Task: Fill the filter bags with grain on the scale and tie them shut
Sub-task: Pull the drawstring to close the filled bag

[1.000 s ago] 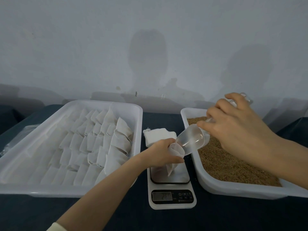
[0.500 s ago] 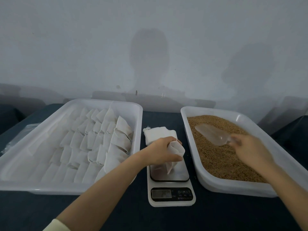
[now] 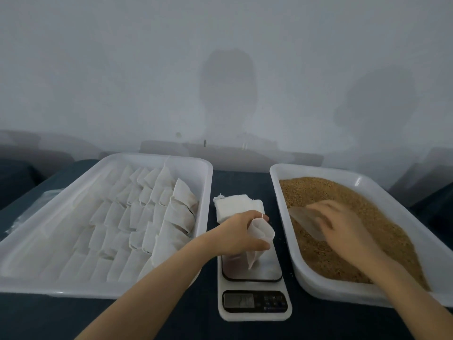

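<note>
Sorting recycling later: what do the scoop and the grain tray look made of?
The scoop: clear, frosted plastic, probably; grain shows through it. The tray: white semi-gloss plastic, likely; smooth, rounded, moulded rim.

No text can be read: the display and button markings on the scale [image 3: 255, 301] are too blurred.

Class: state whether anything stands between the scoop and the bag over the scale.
Only the left wall of the grain tray, which the scoop in the right hand must clear. The left hand holds the bag open over the scale.
</note>
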Demonstrator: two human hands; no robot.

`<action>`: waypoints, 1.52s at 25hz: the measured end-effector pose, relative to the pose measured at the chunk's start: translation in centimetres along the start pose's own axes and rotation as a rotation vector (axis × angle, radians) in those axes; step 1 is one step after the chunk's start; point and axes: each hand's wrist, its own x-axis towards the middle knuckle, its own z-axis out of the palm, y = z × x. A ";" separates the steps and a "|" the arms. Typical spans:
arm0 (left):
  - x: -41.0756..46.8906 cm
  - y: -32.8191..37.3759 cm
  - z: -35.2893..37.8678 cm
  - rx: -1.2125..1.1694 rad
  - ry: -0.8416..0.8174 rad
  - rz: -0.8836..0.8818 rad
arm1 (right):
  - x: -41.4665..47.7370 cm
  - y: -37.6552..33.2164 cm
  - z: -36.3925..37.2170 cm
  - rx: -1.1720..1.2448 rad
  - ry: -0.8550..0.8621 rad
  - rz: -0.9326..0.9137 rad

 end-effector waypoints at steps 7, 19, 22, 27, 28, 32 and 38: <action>-0.2 0.6 -0.2 0.029 0.009 0.008 | 1.6 -6.1 0.1 0.104 -0.167 -0.606; -0.5 -0.1 -0.4 0.049 0.056 0.035 | 1.6 -6.6 1.3 0.403 -0.253 -0.209; -0.9 -0.1 -0.7 0.010 0.163 0.044 | 1.5 -7.1 1.9 0.439 -0.204 -0.129; -1.4 -0.1 -1.6 0.094 0.308 0.099 | 1.3 -7.8 2.6 0.456 -0.145 -0.089; -1.4 0.0 -1.5 0.108 0.289 0.109 | 1.2 -7.7 2.7 0.462 -0.134 -0.081; -1.3 0.0 -0.9 0.149 0.275 0.127 | 0.6 -7.6 2.9 0.495 -0.132 -0.059; -1.4 0.0 -1.0 0.185 0.309 0.140 | -0.4 -6.8 2.1 0.606 -0.145 -0.120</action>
